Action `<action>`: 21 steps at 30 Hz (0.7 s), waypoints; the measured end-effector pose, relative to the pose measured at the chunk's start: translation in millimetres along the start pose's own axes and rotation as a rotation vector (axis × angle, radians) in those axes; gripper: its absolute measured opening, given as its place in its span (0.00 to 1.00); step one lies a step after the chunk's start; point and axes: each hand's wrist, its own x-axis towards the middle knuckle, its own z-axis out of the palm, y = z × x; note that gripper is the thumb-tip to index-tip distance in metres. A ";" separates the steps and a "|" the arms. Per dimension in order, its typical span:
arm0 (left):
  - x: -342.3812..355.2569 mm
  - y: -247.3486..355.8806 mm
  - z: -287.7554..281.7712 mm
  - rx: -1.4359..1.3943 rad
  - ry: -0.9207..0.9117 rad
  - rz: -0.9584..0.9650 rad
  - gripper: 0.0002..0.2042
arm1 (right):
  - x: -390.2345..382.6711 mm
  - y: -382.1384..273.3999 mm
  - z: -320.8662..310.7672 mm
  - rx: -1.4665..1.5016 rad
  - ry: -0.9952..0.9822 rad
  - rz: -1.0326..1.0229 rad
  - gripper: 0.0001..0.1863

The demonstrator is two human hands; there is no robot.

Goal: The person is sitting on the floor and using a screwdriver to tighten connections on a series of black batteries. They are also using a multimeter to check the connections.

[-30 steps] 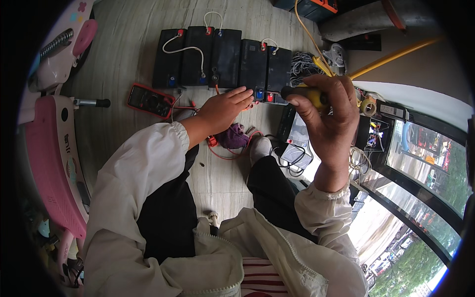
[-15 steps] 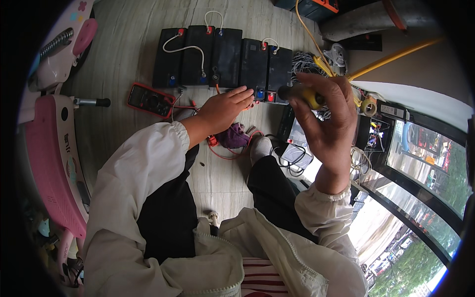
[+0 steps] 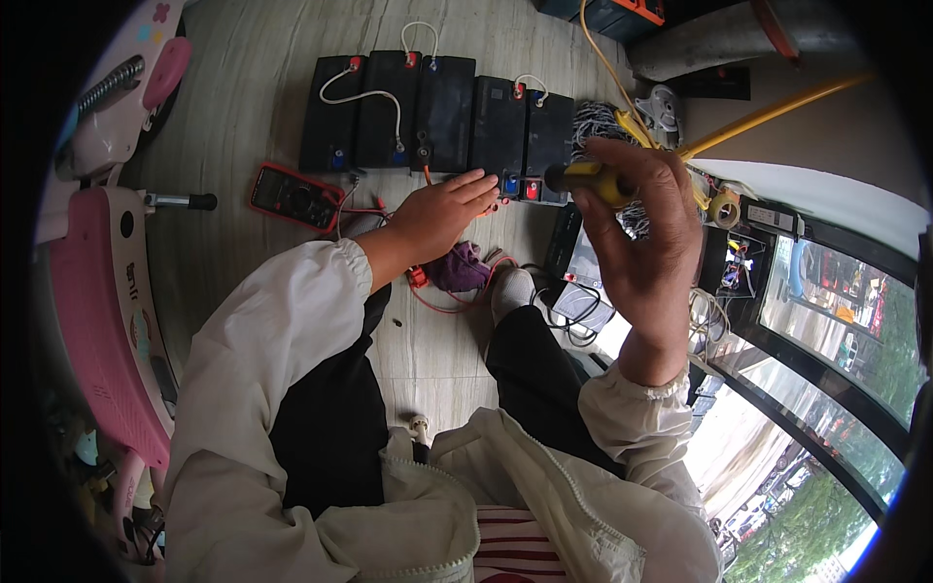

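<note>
A row of several black batteries [image 3: 445,117] stands on the floor in front of me, with red and blue terminals. My right hand [image 3: 646,209] is closed round the yellow and black handle of a screwdriver [image 3: 593,180]. Its thin shaft points left to the blue terminal [image 3: 511,185] at the near end of a right-hand battery; contact with the screw is hard to make out. My left hand [image 3: 437,216] lies with fingers stretched out along the near edge of the batteries, fingertips by that terminal. An orange wire [image 3: 427,175] runs under it; its thumb and palm are hidden.
White wires [image 3: 374,94] link some terminals. A red and black multimeter [image 3: 295,196] lies left of my left hand. A purple cloth [image 3: 459,269] and red cable lie by my shoe [image 3: 513,291]. A pink and white scooter [image 3: 102,301] stands left; a glass door [image 3: 836,301] is at right.
The screwdriver handle has turned a little in my right hand, its yellow part now facing up more, and the fingers have shifted slightly. My left hand and the batteries have stayed in place.
</note>
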 end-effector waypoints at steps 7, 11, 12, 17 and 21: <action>0.4 1.4 -2.2 -0.030 0.010 0.001 0.27 | 0.2 2.1 0.9 -0.023 0.058 -0.014 0.18; -0.8 0.1 -1.6 0.001 -0.009 0.003 0.29 | 1.2 -2.3 -2.5 0.093 -0.049 -0.023 0.18; -1.2 -0.2 -1.0 0.002 -0.005 0.002 0.29 | 1.7 -5.2 -4.1 0.083 -0.069 -0.021 0.18; -0.1 -0.3 0.7 -0.002 0.027 0.012 0.28 | 1.2 -5.2 -5.9 0.011 -0.048 0.039 0.18; -1.2 -1.1 0.4 0.008 0.029 0.006 0.28 | -1.3 -8.9 -4.1 -0.050 -0.014 0.181 0.19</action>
